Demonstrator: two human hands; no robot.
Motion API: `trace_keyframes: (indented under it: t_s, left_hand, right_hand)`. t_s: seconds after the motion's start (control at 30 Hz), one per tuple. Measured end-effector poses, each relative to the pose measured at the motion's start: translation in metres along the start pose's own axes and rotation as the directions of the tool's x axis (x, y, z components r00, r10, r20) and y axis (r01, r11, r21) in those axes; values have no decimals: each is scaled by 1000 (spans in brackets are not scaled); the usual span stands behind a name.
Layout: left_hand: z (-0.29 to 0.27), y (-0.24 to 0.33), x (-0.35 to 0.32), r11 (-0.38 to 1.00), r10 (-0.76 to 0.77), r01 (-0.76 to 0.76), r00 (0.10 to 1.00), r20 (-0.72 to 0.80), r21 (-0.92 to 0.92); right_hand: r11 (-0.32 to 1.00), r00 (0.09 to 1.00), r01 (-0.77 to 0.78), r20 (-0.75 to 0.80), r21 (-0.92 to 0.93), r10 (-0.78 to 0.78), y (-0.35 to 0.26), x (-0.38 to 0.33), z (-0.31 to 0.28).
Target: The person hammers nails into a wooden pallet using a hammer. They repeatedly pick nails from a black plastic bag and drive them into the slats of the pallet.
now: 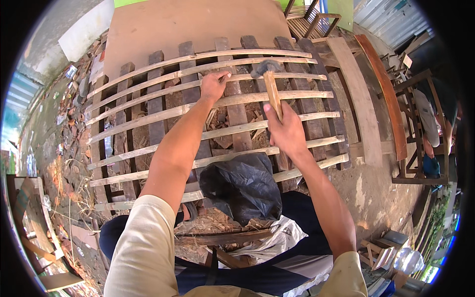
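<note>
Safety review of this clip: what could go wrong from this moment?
1. The left hand pinches at a slat close to the hammer head; a stray blow might hit fingers.
2. The right hand grips the handle high up, which may loosen control.
3. The thin, bowed slats could split or spring.

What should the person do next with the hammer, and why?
Probably bring the hammer down a short way onto the spot the left hand is pinching on the pale slat. The right hand grips the wooden handle with the metal head raised just beside those fingers, which seem to steady something small there; it is too tiny to tell if it is a nail.
</note>
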State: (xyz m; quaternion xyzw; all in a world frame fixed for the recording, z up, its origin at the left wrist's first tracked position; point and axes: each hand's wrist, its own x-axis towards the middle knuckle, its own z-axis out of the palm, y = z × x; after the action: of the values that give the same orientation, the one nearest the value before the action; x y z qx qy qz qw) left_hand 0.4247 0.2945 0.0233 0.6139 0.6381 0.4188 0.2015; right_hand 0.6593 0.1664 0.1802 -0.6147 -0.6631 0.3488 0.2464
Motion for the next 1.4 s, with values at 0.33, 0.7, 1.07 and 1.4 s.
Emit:
trace_keyframes:
  t_s: [0.33,0.7,1.07,1.4]
  left_hand:
    - [4,-4,-1,999,42,-42,999,-31,-9]
    - [2,6,-2,998,6,-4,999,-40,62]
    - [5,2,1,996,92,-92,994,-57,1]
    - [6,3,-3,998,-50,49,998,-41,-27]
  right_hand:
    - [975,945,-133,273,-180,179,-18,100,49]
    - [970,996,84,24,-227,-80,-3,98,61]
    - [970,995,51,97,-236,-29,-5,97,62]
    - [979,998,7,60,-202,6,-11,97,62]
